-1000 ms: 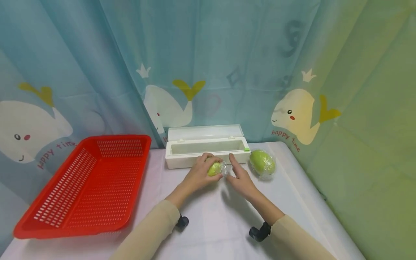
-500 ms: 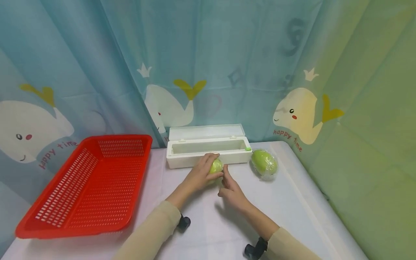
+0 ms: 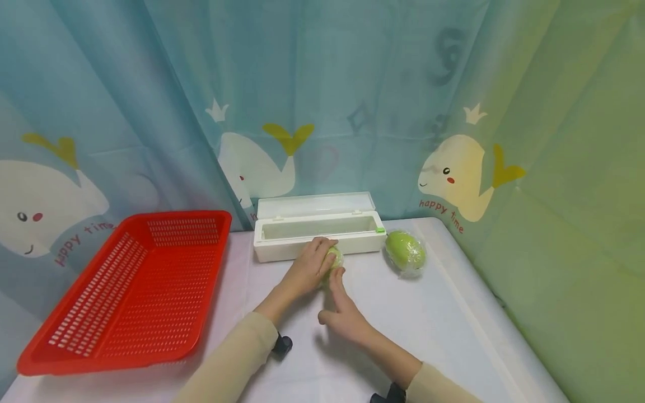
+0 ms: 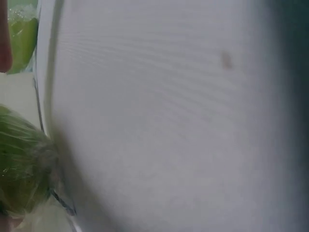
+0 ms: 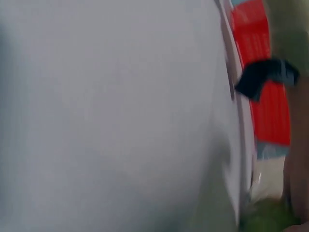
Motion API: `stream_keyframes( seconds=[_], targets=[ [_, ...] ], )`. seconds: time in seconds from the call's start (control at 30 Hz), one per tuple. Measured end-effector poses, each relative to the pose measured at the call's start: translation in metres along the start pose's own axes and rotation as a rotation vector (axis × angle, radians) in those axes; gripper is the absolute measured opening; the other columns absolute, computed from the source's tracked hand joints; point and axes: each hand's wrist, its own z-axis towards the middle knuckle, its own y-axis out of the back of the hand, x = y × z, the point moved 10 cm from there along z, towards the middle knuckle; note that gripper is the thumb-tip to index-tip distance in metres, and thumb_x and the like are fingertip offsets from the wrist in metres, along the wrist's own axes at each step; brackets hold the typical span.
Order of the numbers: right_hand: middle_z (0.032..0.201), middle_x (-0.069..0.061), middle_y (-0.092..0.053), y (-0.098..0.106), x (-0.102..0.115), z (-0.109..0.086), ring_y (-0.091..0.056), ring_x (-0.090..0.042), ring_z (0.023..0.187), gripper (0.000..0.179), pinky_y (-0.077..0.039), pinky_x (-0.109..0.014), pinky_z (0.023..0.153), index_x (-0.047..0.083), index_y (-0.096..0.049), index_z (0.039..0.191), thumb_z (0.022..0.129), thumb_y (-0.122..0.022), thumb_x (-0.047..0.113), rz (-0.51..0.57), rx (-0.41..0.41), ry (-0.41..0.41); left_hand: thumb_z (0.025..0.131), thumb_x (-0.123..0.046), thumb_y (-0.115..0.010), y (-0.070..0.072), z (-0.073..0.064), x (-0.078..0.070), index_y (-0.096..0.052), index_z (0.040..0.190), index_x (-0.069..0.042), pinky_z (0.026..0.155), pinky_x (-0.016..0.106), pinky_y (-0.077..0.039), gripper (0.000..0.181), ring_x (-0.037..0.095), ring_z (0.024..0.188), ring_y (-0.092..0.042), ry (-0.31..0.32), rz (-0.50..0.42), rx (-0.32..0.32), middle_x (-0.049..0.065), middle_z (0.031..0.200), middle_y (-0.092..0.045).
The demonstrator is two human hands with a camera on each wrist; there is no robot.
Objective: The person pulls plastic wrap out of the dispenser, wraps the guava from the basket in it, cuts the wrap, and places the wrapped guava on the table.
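Note:
In the head view my left hand [image 3: 306, 270] grips a green fruit [image 3: 336, 257] wrapped in clear film, close in front of a long white box. My right hand [image 3: 349, 318] is at the fruit's near side, its extended fingers up against the wrap and its thumb apart. Crinkled film covers the same fruit [image 4: 21, 164] at the edge of the left wrist view. Another film-wrapped green fruit [image 3: 405, 250] lies on the table by the box's right end. The right wrist view catches only part of the held fruit [image 5: 266, 215], blurred.
The white box [image 3: 318, 246], a cling film dispenser with a green slider [image 3: 380, 230], stands at the back with its lid [image 3: 314, 205] raised. To the left is a red perforated basket [image 3: 211, 291]. A curtain [image 3: 332, 84] hangs behind the white-covered table [image 3: 428, 336].
My right hand has moved left and nearer to me, round the fruit's front. The fruit has turned in my left hand, and its bunched film end no longer points right.

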Motion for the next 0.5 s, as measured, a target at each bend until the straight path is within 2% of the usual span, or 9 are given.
stream_keyframes(
  seconds=[0.07, 0.13, 0.17, 0.23, 0.3, 0.37, 0.4, 0.43, 0.5],
  targets=[
    [0.160, -0.022, 0.024, -0.009, 0.004, -0.005, 0.007, -0.036, 0.151, 0.108, -0.009, -0.058, 0.120, -0.002, 0.011, 0.155, 0.074, -0.057, 0.011, -0.068, 0.062, 0.003, 0.109, -0.032, -0.036, 0.000, 0.000, -0.001, -0.050, 0.143, -0.013, 0.102, 0.052, -0.044, 0.041, 0.033, 0.123, -0.052, -0.005, -0.007, 0.008, 0.013, 0.135, -0.052],
    [0.163, -0.020, 0.015, -0.012, 0.008, -0.011, -0.005, -0.035, 0.151, 0.106, -0.016, -0.057, 0.119, 0.000, 0.011, 0.156, 0.076, -0.058, 0.013, -0.119, 0.106, 0.012, 0.109, -0.030, -0.038, 0.000, 0.001, -0.003, -0.049, 0.146, -0.014, 0.103, 0.053, -0.043, 0.041, 0.034, 0.123, -0.052, -0.010, -0.025, 0.011, 0.013, 0.136, -0.053],
    [0.165, -0.019, 0.006, -0.010, 0.010, -0.014, -0.012, -0.034, 0.151, 0.104, -0.020, -0.056, 0.119, 0.001, 0.009, 0.157, 0.078, -0.058, 0.012, -0.131, 0.118, 0.021, 0.108, -0.029, -0.039, -0.001, 0.001, -0.004, -0.046, 0.148, -0.015, 0.105, 0.053, -0.042, 0.043, 0.034, 0.124, -0.052, -0.007, -0.038, 0.015, 0.013, 0.136, -0.054],
    [0.161, -0.021, -0.023, 0.001, 0.013, -0.018, -0.033, -0.034, 0.145, 0.094, -0.032, -0.054, 0.114, 0.000, -0.004, 0.158, 0.081, -0.057, 0.010, -0.134, 0.103, 0.045, 0.107, -0.027, -0.043, -0.002, 0.002, -0.007, -0.038, 0.153, -0.010, 0.107, 0.054, -0.039, 0.049, 0.035, 0.127, -0.052, -0.008, -0.067, 0.024, 0.012, 0.137, -0.056],
    [0.142, -0.021, -0.055, 0.021, 0.016, -0.018, -0.056, -0.033, 0.129, 0.077, -0.047, -0.050, 0.103, 0.000, -0.029, 0.154, 0.082, -0.057, 0.005, -0.142, 0.024, 0.087, 0.106, -0.025, -0.044, -0.006, 0.003, -0.010, -0.026, 0.157, -0.007, 0.111, 0.052, -0.037, 0.057, 0.033, 0.131, -0.050, -0.003, -0.090, 0.042, 0.009, 0.137, -0.059],
    [0.121, -0.016, -0.069, 0.048, 0.020, -0.017, -0.066, -0.030, 0.114, 0.059, -0.054, -0.045, 0.094, 0.001, -0.051, 0.139, 0.082, -0.062, -0.001, -0.183, -0.101, 0.153, 0.107, -0.026, -0.041, -0.012, 0.004, -0.016, -0.015, 0.159, -0.006, 0.112, 0.052, -0.036, 0.062, 0.032, 0.134, -0.049, -0.008, -0.109, 0.072, 0.006, 0.138, -0.061],
    [0.115, -0.013, -0.070, 0.061, 0.022, -0.016, -0.067, -0.028, 0.109, 0.054, -0.056, -0.044, 0.091, 0.003, -0.057, 0.132, 0.079, -0.066, -0.003, -0.232, -0.168, 0.189, 0.107, -0.026, -0.039, -0.014, 0.004, -0.019, -0.011, 0.160, -0.006, 0.112, 0.053, -0.035, 0.063, 0.032, 0.135, -0.048, -0.013, -0.119, 0.082, 0.005, 0.138, -0.061],
    [0.117, -0.012, -0.069, 0.073, 0.023, -0.015, -0.065, -0.027, 0.111, 0.054, -0.055, -0.043, 0.092, 0.005, -0.060, 0.129, 0.077, -0.070, -0.004, -0.294, -0.221, 0.216, 0.109, -0.029, -0.035, -0.016, 0.004, -0.020, -0.007, 0.160, -0.009, 0.112, 0.053, -0.036, 0.062, 0.031, 0.136, -0.047, -0.006, -0.129, 0.094, 0.005, 0.139, -0.060],
    [0.132, -0.014, -0.062, 0.088, 0.023, -0.010, -0.059, -0.031, 0.122, 0.068, -0.051, -0.048, 0.098, 0.007, -0.056, 0.135, 0.072, -0.079, -0.005, -0.425, -0.279, 0.248, 0.110, -0.036, -0.024, -0.017, 0.004, -0.022, 0.002, 0.161, -0.013, 0.112, 0.056, -0.035, 0.061, 0.032, 0.138, -0.046, 0.016, -0.194, 0.101, 0.005, 0.144, -0.057]
  ],
)
